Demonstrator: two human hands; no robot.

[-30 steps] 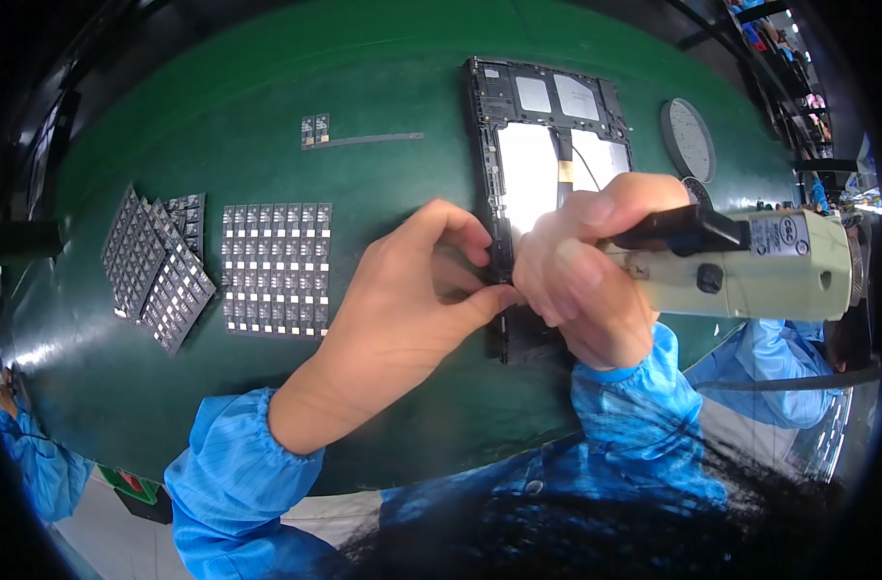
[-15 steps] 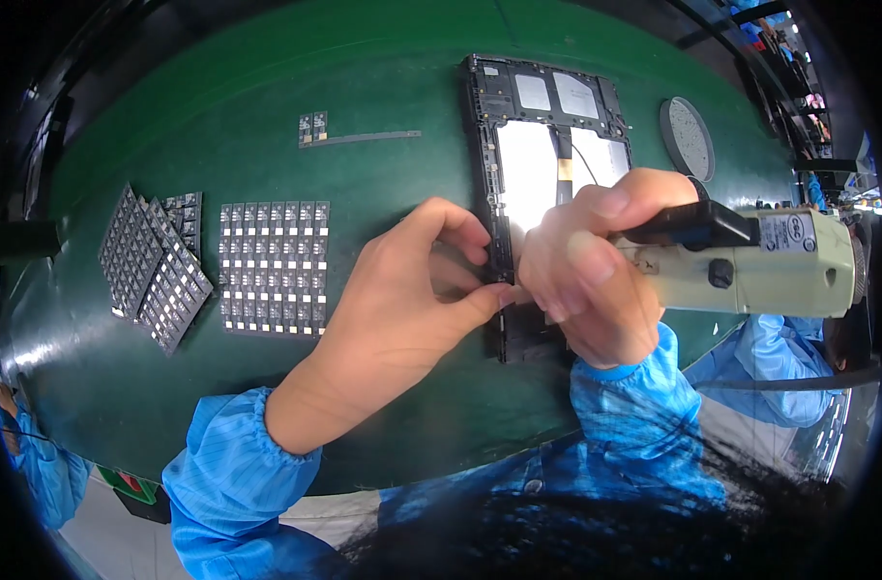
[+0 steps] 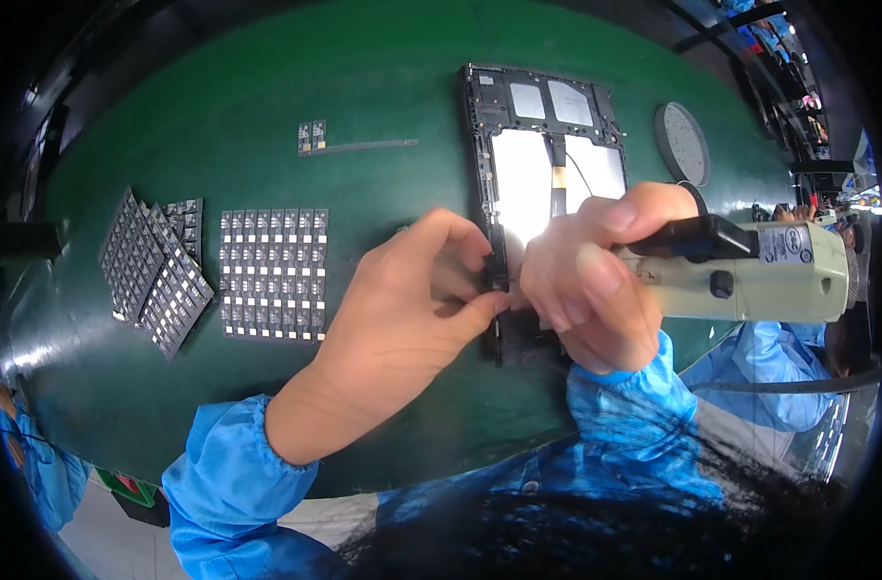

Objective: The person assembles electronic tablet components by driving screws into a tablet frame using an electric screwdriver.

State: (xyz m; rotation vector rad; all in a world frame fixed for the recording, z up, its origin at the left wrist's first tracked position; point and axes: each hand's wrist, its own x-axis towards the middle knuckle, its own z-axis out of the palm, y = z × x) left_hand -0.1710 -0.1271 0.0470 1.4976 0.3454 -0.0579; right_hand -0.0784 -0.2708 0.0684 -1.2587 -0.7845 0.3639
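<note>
A partly assembled tablet [image 3: 507,118], black-framed with silvery panels inside, lies on the green table with its inner side up. My left hand [image 3: 388,314] is closed at its left edge, thumb and forefinger curled against the frame. In my right hand [image 3: 603,280] is a pale green electric screwdriver [image 3: 688,287] with a black lever, held over the lower half of the tablet. The fist hides the screwdriver's tip and the spot beneath it. A small part between my left fingertips, if any, cannot be made out.
Left of my hands lies a sheet of small dark circuit boards [image 3: 274,275], with overlapping similar sheets [image 3: 156,266] farther left. A narrow board strip [image 3: 364,146] lies beyond them. A round grey dish [image 3: 682,145] stands right of the tablet. Blue-sleeved people [image 3: 765,362] sit nearby.
The view has shifted slightly, so the tablet and boards appear a little lower. Both hands keep almost the same pose at the tablet, and the screwdriver stays in my right hand.
</note>
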